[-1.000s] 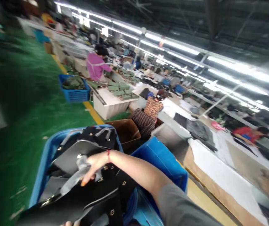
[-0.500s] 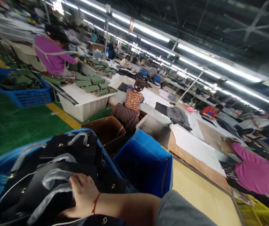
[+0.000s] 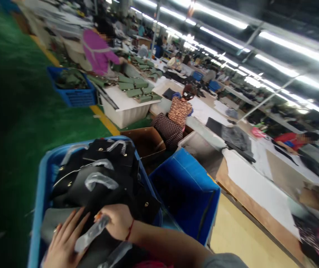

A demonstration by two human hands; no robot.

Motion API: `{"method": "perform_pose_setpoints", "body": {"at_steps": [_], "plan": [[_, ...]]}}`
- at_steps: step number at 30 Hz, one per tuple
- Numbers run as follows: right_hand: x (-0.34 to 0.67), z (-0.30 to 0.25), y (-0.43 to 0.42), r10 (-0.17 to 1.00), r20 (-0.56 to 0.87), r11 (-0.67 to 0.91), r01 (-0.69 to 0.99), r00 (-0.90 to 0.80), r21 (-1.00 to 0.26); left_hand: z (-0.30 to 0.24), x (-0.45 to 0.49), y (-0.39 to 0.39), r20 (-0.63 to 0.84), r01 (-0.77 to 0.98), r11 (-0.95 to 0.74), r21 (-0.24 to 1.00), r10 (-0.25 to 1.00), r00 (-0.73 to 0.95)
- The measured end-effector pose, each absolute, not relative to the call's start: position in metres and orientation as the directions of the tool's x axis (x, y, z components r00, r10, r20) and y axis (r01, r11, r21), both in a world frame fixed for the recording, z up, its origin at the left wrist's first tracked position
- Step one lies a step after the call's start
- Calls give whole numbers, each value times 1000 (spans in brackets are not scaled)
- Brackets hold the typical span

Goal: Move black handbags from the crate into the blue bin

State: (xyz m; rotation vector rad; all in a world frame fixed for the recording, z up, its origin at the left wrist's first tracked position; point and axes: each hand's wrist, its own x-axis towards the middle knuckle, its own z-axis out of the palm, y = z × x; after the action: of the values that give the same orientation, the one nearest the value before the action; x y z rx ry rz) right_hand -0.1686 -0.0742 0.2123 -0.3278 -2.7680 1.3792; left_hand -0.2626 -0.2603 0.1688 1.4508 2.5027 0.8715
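Black leather-like bag pieces (image 3: 98, 182), flat panels with small metal studs, handles sleeved in clear crinkled plastic, heaped in blue plastic bin (image 3: 43, 178) at lower left

Right hand (image 3: 117, 221), red string at wrist, grip closed on plastic-wrapped handle (image 3: 92, 232) atop heap

Left hand (image 3: 61, 243) flat on heap just beside, fingers spread, grip apart

Second blue bin (image 3: 187, 186) right of first; brown cardboard box (image 3: 145, 141) behind; white counter (image 3: 257, 186) beyond; green floor (image 3: 16, 111) left
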Motion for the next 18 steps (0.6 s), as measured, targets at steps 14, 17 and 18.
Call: {"method": "perform_pose_setpoints", "body": {"at_steps": [14,17,18], "plan": [[-192,92,-40,-23,-17,943,-16,-1000,-333,115,-283,-230,-132,577,740,345,647,-751],[-188,48,-35,-36,37,967,-44,-999,-251,86,-286,-230,-115,584,714,386,665,-738],[-189,36,-34,-39,62,967,-53,-997,-248,77,-288,-231,-112,584,710,393,668,-736]]}}
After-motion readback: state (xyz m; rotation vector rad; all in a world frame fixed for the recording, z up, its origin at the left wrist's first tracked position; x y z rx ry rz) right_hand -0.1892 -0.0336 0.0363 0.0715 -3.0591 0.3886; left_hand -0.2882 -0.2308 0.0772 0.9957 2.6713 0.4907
